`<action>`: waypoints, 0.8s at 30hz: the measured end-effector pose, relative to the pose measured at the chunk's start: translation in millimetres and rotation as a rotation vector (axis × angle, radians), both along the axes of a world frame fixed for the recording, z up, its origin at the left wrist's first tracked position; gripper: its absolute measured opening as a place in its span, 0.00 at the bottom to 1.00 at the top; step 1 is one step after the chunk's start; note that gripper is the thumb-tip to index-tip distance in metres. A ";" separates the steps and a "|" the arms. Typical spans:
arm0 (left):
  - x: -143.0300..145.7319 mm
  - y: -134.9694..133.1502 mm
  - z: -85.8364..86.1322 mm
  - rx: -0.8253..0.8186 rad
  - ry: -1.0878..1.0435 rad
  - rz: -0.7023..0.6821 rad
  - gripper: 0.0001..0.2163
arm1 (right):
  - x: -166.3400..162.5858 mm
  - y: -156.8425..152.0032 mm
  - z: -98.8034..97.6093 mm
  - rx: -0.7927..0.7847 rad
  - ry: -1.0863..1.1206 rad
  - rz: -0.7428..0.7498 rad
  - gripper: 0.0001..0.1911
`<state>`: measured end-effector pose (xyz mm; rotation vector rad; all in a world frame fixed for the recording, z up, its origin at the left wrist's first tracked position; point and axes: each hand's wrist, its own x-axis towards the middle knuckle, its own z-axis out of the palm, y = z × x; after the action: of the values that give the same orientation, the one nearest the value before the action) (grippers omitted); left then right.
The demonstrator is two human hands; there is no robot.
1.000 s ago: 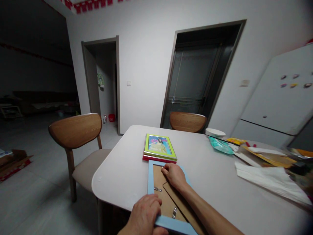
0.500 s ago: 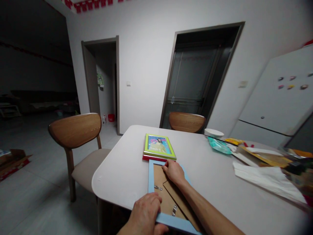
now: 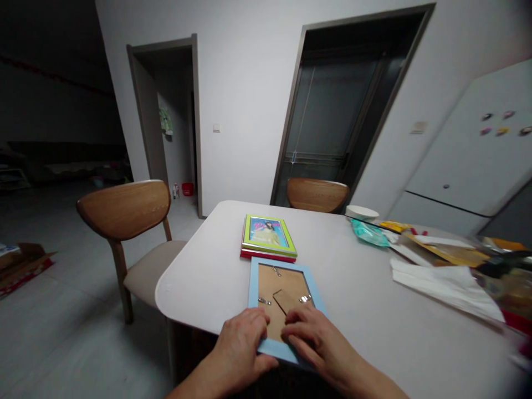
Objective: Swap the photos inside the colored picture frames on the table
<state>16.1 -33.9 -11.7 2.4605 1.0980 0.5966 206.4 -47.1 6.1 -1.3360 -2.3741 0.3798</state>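
A light blue picture frame lies face down at the table's near edge, its brown backing board and folded stand showing. Metal clips sit at the top, left and right of the board. My left hand is closed around the frame's lower left corner, thumb underneath. My right hand rests over the lower part of the board, fingers curled in; whatever lies under its fingertips is hidden. Just beyond, a lime green picture frame lies face up on a red one.
The white table has a teal packet, a white bowl, white paper and a yellow envelope on its right side. Wooden chairs stand at the left and far side.
My right hand has moved from the top of the backing board down to its lower part, uncovering the top and right clips. My left hand stays on the frame. The view has tilted down slightly.
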 end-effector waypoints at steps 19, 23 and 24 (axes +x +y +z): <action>31.5 -5.0 -4.8 0.114 0.119 -0.068 0.17 | 46.4 -18.5 -25.4 0.012 0.595 -0.531 0.20; 39.8 -3.7 2.5 0.167 -0.079 -0.133 0.09 | 57.3 -20.6 -24.2 -0.182 1.202 -0.750 0.23; 42.7 -4.3 8.5 0.148 -0.161 -0.124 0.07 | 54.8 -23.1 -22.8 -0.222 1.347 -0.736 0.24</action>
<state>58.8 -38.2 -3.2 2.5301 0.8600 0.8471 261.2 -70.2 -16.7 -1.2691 -0.7142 0.9239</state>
